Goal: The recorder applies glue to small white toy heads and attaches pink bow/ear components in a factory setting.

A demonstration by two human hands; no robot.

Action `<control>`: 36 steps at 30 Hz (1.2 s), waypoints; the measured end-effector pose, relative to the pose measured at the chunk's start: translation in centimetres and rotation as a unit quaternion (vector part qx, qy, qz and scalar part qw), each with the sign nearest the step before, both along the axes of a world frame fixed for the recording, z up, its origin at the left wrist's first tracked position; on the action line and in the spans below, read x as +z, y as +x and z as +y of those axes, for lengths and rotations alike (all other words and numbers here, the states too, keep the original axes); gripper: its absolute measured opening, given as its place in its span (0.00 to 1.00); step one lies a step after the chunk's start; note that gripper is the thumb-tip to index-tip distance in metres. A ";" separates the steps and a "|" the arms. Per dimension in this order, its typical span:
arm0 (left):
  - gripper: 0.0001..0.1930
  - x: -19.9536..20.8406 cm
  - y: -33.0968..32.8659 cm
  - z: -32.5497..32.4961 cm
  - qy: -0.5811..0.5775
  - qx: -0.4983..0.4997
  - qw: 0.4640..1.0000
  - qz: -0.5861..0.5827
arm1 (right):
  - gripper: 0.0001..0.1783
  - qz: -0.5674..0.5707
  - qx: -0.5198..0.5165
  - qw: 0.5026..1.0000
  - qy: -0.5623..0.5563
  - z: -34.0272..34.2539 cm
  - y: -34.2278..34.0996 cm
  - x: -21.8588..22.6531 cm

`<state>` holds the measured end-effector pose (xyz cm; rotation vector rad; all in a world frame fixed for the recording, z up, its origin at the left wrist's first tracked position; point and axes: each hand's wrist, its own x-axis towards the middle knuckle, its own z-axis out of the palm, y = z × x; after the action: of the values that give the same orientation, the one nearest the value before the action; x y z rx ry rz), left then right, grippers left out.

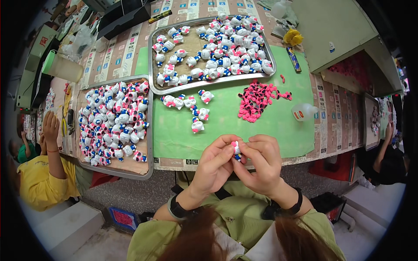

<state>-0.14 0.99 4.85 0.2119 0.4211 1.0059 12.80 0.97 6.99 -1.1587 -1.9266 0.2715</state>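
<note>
Pinching figurine [236, 150] between left hand [214, 167], right hand [261, 165].

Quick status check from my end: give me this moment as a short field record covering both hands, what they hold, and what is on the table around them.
left hand: pinching the small figurine from its left side
right hand: pinching the same figurine from the right
small figurine: white with pink and blue parts, held above the table's near edge
green mat: a few loose figurines on it
pink pieces: heaped on the mat, right of centre
far tray: metal, full of figurines
left tray: metal, full of figurines
plastic bottle: lying at the mat's right edge
</note>
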 end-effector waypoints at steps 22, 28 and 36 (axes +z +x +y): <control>0.14 0.6 -0.8 -0.3 0.195 0.056 0.943 0.264 | 0.15 0.404 0.115 0.850 -0.317 0.0 1.3 -0.7; 0.11 0.3 -0.4 -0.3 0.290 0.111 0.893 0.325 | 0.12 0.417 0.123 0.849 -0.300 -0.2 1.2 -1.8; 0.11 2.1 -4.9 1.2 0.248 0.107 0.799 0.537 | 0.14 0.377 0.068 0.858 -0.343 0.3 0.9 -1.1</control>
<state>-5.07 2.22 6.97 1.2741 1.2320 1.1331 13.69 1.27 5.90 -1.0925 -1.2039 1.3626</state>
